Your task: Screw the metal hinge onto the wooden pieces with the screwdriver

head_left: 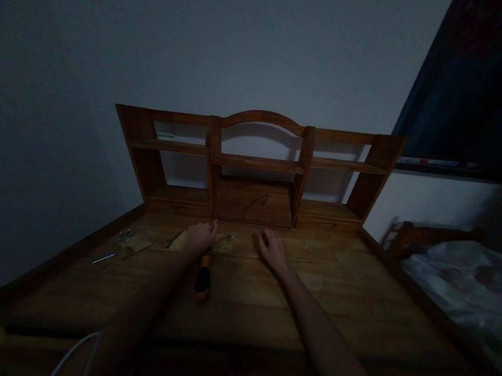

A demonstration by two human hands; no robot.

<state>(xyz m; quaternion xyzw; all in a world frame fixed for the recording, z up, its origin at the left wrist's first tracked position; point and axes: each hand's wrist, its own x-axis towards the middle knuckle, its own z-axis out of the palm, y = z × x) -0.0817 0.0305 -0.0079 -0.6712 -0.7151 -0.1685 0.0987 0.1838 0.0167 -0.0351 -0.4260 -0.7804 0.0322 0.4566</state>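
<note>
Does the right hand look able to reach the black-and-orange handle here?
Probably yes: no obstacle shows on the tabletop between the right hand and the black-and-orange handle, though the left hand sits close to its far end.

The single view looks out from the person's head, above the near edge of the worktop (241, 309), facing forward and down across it. The left hand (201, 237) and right hand (272, 250) lie mid-range, over the worktop's far half. The shelf unit (254, 203) at the worktop's back is seen face-on, farther off. Framing is wide, taking in wall (262, 50) behind the worktop and a dark curtain (467, 89) beyond its back right.
</note>
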